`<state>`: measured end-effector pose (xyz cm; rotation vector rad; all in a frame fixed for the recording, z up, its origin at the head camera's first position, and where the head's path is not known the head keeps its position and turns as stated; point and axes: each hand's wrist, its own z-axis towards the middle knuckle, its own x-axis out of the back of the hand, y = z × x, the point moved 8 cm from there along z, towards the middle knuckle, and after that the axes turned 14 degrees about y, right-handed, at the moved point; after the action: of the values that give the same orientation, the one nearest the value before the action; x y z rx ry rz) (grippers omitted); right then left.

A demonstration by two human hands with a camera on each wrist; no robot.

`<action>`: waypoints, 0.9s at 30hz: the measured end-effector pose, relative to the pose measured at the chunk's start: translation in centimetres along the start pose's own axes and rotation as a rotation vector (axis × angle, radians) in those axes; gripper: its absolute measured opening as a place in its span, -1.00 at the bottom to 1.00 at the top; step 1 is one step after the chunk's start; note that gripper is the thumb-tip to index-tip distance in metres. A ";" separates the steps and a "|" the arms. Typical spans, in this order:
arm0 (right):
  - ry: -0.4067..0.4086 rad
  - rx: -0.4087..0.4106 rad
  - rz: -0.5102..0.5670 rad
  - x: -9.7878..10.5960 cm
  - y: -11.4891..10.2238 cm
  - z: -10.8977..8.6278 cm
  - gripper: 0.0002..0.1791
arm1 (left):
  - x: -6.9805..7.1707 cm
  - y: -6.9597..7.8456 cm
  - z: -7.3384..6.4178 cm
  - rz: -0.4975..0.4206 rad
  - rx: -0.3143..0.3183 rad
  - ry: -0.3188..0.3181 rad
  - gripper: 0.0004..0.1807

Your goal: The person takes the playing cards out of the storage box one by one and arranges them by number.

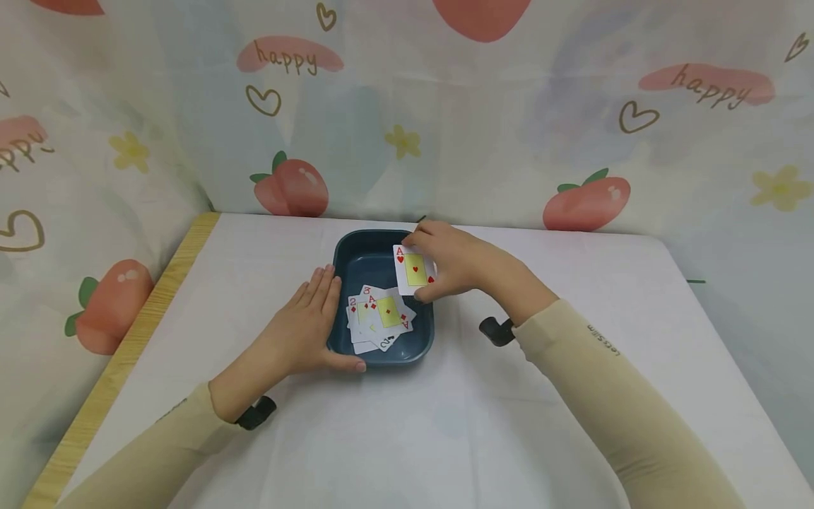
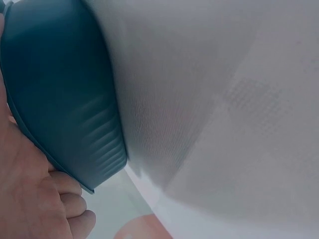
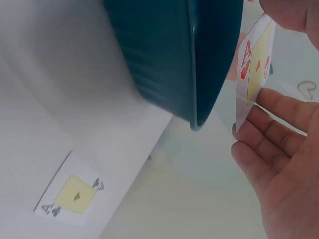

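Note:
A dark blue rectangular tray (image 1: 365, 267) stands on the white tabletop. My left hand (image 1: 302, 329) lies along its left side, fingers straight against the rim and thumb across the near left corner. My right hand (image 1: 464, 261) pinches an ace of hearts playing card (image 1: 415, 271) between thumb and fingers, over the tray's right rim. In the right wrist view that card (image 3: 256, 64) is tilted, with fingertips at its edge. Inside the tray, toward its near end, several playing cards overlap face up, with an ace of diamonds (image 1: 388, 312) on top.
An ace of clubs card (image 3: 72, 194) lies face up on the table in the right wrist view; the right hand hides it in the head view. A patterned cloth (image 1: 477, 141) hangs behind the table. Along the left edge runs a wooden strip (image 1: 152, 297).

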<state>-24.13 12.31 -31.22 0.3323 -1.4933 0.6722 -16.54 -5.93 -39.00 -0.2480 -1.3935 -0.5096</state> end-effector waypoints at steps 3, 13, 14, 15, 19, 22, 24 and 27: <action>0.001 -0.034 -0.005 0.2 1.0 -0.4 -0.12 | -0.1 0.0 0.0 0.007 0.004 -0.005 0.61; 0.005 -0.116 -0.029 0.4 4.5 -2.1 -0.10 | -0.3 0.0 -0.1 -0.007 -0.002 0.001 0.63; 0.005 -0.122 -0.022 0.4 4.8 -2.3 -0.10 | -0.3 0.0 -0.1 -0.008 -0.004 0.001 0.63; 0.003 -0.127 -0.016 0.3 5.1 -2.4 -0.11 | -0.3 0.0 -0.1 -0.008 -0.006 0.003 0.63; 0.002 -0.155 -0.013 0.2 6.5 -3.1 -0.12 | -0.1 0.1 -0.2 -0.010 -0.007 0.013 0.61; 0.003 -0.170 -0.017 0.1 7.4 -3.5 -0.13 | 0.0 0.1 -0.1 -0.012 -0.007 0.018 0.60; 0.004 -0.172 -0.013 0.2 7.9 -3.7 -0.14 | 0.1 0.1 -0.1 -0.014 -0.006 0.019 0.60; 0.001 -0.178 -0.015 0.2 8.6 -4.0 -0.15 | 0.2 0.1 -0.1 -0.008 -0.007 0.019 0.60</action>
<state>-26.06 21.39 -33.02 0.2061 -1.5356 0.5233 -16.34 -5.89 -38.85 -0.2426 -1.3744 -0.5223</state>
